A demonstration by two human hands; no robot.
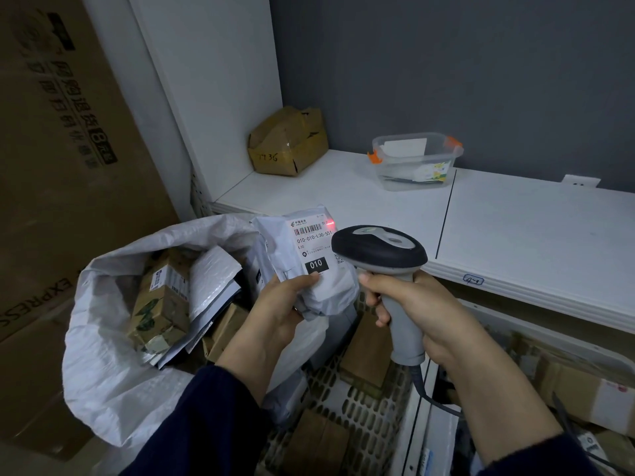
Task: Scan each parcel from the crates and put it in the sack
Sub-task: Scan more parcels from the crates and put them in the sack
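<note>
A grey poly-bag parcel is gripped by the left hand — thumb pressed on its label — and is held just above the sack's right rim, near the shelf's front edge. The barcode scanner is clasped by its handle in the right hand, head aimed at the label, where a red spot is seen. The white sack stands open at left, parcels inside; a perforated crate lies below the hands — open shelf top extends far right.
</note>
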